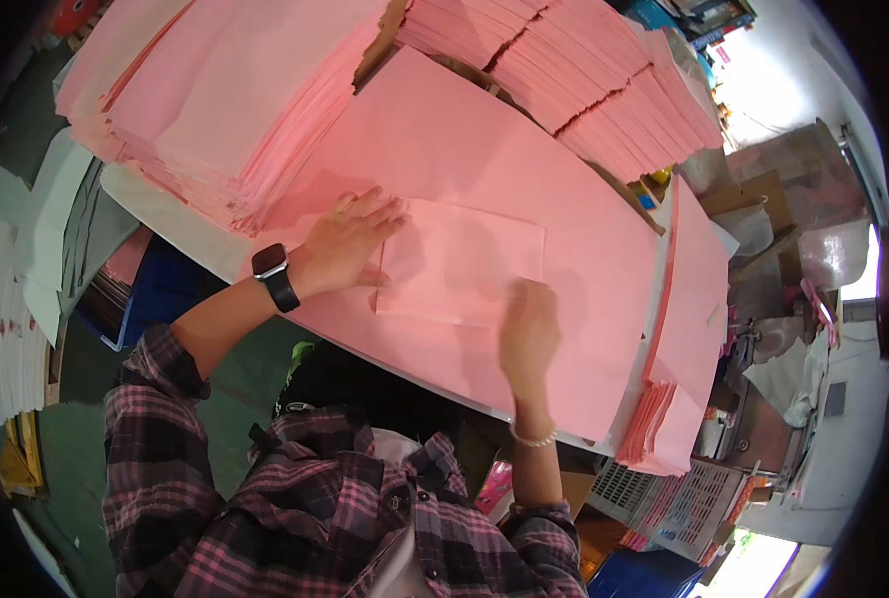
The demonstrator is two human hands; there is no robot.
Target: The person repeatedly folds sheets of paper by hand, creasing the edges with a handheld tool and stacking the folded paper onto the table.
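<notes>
A folded pink paper piece [459,261] lies on a large pink sheet [594,299] that covers the work table. My left hand [353,239] rests on the left edge of the folded piece, open, its fingers spread. At the lower right corner of the piece is my right hand [529,329], slightly blurred by motion, with its fingers curled in. Whatever those fingers may hold is hidden under the hand.
A tall stack of pink sheets [235,100] stands at the upper left. More pink stacks [574,80] line the back. On the right are folded pink sheets [679,329]. A grey plastic crate [679,503] sits below the table's right end.
</notes>
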